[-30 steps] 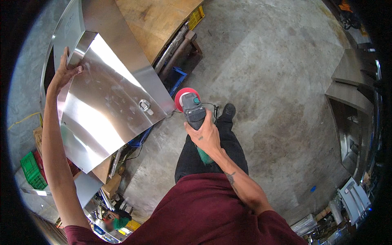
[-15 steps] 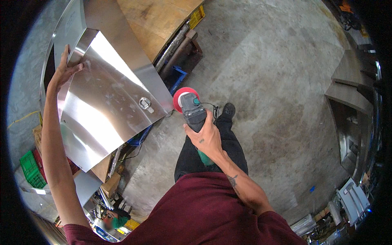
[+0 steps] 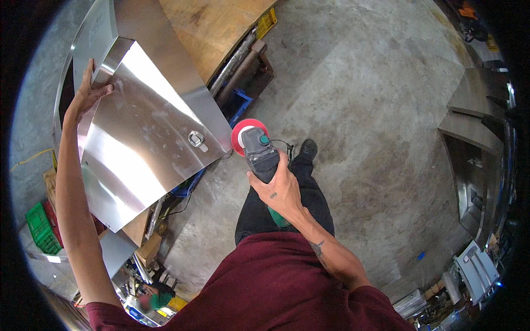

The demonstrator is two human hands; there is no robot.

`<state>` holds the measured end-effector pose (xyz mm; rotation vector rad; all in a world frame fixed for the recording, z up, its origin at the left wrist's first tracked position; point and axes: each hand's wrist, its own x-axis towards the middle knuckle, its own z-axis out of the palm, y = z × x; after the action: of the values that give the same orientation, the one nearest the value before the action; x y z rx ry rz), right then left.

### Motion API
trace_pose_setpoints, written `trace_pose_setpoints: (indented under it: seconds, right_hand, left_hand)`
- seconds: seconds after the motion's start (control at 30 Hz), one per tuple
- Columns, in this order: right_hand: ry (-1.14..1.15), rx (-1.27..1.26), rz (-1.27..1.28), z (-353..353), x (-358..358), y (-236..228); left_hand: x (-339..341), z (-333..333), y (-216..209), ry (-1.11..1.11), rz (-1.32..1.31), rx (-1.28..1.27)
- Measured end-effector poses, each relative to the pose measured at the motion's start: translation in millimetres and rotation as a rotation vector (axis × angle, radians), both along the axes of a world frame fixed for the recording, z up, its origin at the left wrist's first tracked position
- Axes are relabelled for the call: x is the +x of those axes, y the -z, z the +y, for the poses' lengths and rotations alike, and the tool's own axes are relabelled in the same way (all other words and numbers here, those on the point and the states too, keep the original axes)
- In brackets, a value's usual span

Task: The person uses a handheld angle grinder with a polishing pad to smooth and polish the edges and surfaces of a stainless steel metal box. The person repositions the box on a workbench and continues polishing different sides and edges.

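Note:
My left hand grips the far left edge of a shiny sheet-metal cabinet. Its thumb lies on the bright face and a finger stretches along the folded side. A recessed ring latch sits near the cabinet's right corner. In front of my body, my right hand is wrapped round the dark body of an angle grinder, whose green rear end shows below the hand. The red disc on its head faces the cabinet's right corner; whether they touch I cannot tell.
The cabinet rests at a wooden-topped bench. Blue and yellow crates stand under it. Green crates are at the left. A person is at the lower left. Metal cabinets stand at the right edge. A thin cord hangs near my shoe.
The grinder and my right hand have shifted slightly left, bringing the red disc a little nearer the cabinet's corner. My left hand keeps its place.

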<state>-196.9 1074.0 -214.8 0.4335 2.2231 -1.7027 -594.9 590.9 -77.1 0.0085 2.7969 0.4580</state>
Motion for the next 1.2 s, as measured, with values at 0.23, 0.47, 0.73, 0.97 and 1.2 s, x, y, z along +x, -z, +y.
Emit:
trace_pose_setpoints:
  seconds: [0.23, 0.47, 0.73, 0.97, 1.2]
  right_hand:
    - [0.002, -0.026, 0.012, 4, -3, -26]
    - [0.004, 0.014, 0.063, 2, -2, -4]
    - [0.017, -0.026, 0.032, 3, -2, -24]
    - [0.0, 0.022, -0.025, 1, 0, 12]
    - [-0.009, 0.085, -0.084, 4, -6, 62]
  left_hand:
    - [-2, 7, 1, -0.029, -0.066, 0.105]
    - [-5, -9, 3, 0.031, 0.016, 0.007]
    - [-11, 1, 3, -0.057, -0.137, 0.066]
    - [3, 5, -5, -0.012, -0.026, 0.063]
    - [-3, -16, -2, 0.028, -0.039, 0.123]
